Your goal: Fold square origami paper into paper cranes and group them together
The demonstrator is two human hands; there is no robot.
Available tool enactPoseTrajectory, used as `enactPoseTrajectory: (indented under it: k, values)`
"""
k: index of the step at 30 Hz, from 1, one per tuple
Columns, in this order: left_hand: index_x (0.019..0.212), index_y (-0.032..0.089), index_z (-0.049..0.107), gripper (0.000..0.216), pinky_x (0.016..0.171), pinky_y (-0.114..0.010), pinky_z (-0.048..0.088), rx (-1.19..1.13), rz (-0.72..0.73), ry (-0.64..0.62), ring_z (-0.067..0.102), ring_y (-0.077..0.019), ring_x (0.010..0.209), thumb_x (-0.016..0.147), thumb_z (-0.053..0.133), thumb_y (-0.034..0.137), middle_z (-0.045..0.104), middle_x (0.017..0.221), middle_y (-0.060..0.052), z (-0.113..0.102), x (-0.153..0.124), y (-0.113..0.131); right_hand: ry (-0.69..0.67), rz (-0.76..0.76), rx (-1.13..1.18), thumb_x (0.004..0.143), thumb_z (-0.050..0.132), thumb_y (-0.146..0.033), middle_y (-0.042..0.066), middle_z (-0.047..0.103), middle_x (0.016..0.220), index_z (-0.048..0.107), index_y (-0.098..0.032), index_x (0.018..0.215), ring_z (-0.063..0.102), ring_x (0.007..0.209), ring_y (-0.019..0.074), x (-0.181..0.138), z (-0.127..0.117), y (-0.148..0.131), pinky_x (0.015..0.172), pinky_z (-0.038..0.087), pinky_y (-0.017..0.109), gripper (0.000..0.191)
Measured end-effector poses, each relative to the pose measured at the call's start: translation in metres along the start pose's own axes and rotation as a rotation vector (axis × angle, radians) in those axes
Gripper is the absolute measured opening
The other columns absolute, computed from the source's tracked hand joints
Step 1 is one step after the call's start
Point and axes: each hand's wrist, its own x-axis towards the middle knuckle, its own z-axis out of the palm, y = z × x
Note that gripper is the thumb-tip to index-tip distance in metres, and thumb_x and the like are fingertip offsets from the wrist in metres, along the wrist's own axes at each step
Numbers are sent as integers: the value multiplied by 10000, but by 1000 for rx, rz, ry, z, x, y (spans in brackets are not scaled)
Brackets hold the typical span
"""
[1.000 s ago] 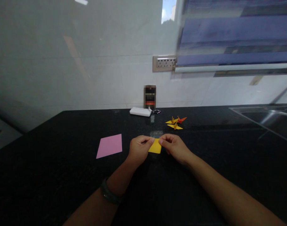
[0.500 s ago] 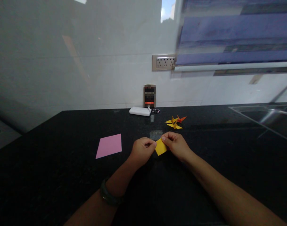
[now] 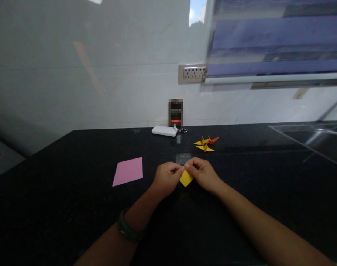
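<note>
A small folded piece of yellow origami paper (image 3: 186, 178) is pinched between my two hands, one corner pointing toward me. My left hand (image 3: 167, 178) grips its left side near the top with thumb and fingertips. From the other side, my right hand (image 3: 203, 173) holds the upper edge, its thumb close to my left thumb. The fingers partly cover the paper's top. To the left, a flat pink paper sheet (image 3: 129, 171) lies on the counter. Behind my right hand stand two yellow paper cranes (image 3: 205, 147) and an orange-red paper crane (image 3: 212, 140).
The black countertop (image 3: 82, 207) runs back to a pale tiled wall. A white power bank (image 3: 164, 130) lies near a phone-like device (image 3: 175, 112) propped against the wall. A wall socket (image 3: 194, 74) is above. At the right is a sink edge (image 3: 303, 144).
My right hand has moved left, bringing its thumb close to my left thumb. The yellow paper has turned and shifted slightly, with its corner now pointing toward me.
</note>
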Motion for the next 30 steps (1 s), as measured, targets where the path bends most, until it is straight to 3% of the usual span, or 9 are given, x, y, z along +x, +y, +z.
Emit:
enactPoseTrajectory:
  k: [9,22,30]
  values:
    - [636,134,658,161,503,-209,416,-59,-26,59,573,-130,564,691,536,223,632,607,-38,2,-2,0,-14,5,-21,762,463,-317,7,532,622,523,-163,672,476,569,117,-1,3,1,520,380,230,188]
    - [652,127,658,191,483,-214,415,-212,-169,67,569,-136,542,672,557,287,639,592,-35,2,-1,0,92,-42,-354,802,407,-367,-15,404,513,362,-191,512,381,494,107,-1,4,1,461,268,229,343]
    - [646,123,658,174,526,-233,433,-301,-252,155,581,-148,564,641,590,283,646,594,-33,-3,3,-1,-16,-120,-173,794,431,-278,-1,491,631,491,-170,662,450,603,118,1,2,3,549,350,224,181]
